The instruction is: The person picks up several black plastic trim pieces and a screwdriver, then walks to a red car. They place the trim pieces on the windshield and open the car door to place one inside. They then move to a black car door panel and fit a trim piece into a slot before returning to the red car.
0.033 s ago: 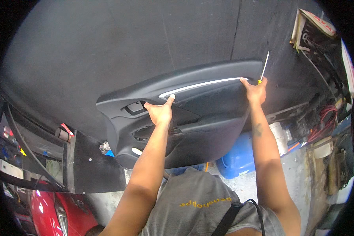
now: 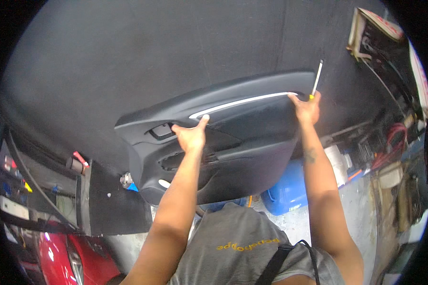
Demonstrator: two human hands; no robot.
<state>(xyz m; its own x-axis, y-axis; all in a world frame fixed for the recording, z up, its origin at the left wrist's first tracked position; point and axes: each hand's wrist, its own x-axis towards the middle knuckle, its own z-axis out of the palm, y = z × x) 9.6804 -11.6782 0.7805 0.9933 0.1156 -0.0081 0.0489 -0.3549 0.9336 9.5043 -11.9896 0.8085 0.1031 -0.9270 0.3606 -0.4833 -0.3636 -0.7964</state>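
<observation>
A black car door panel [image 2: 257,164] leans upright before me, with a bright white trim strip [image 2: 242,103] curving along its upper part. My left hand [image 2: 191,137] has its thumb pressed at the strip's left end. Its forefinger is spread away toward the inner door handle [image 2: 162,131] recess, and the other fingers are partly hidden. At the strip's right end rests the thumb of my right hand [image 2: 308,112]. That hand is closed around a screwdriver [image 2: 317,78], whose pale shaft points up past the panel's edge; the yellow-ended handle is mostly covered.
Behind the panel rises a dark wall [image 2: 176,47]. A blue plastic container [image 2: 286,192] stands on the floor below the panel's right side, near a white cylinder [image 2: 336,166]. Red cables [image 2: 395,137] hang at the right. Part of a red car [image 2: 57,256] shows at lower left.
</observation>
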